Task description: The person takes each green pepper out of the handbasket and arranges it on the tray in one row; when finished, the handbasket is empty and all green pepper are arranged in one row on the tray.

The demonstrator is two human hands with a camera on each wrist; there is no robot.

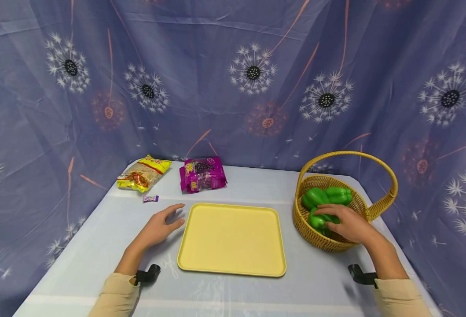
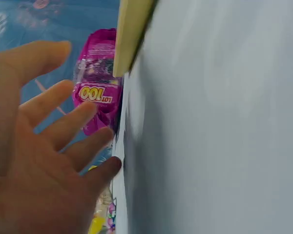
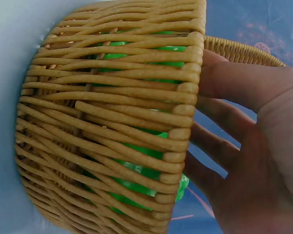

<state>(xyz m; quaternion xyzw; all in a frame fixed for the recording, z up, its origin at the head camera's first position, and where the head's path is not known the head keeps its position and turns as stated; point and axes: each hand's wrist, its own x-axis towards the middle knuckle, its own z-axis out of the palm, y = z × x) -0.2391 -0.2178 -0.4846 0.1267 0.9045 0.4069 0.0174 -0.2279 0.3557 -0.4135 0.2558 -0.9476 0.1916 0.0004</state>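
My right hand reaches over the rim of a wicker basket, its thumb and fingers spread at the front green bell pepper. More green peppers lie behind that one in the basket. In the right wrist view the fingertips pass behind the woven wall and are hidden. My left hand hovers just left of a yellow tray, fingers loosely spread and holding nothing. The left wrist view shows that hand's open palm beside the tray's edge.
At the back left lie a yellow-and-clear food packet, a purple bag and a small purple wrapped piece. The basket's tall handle arches above it. A blue dandelion-print curtain surrounds the white table.
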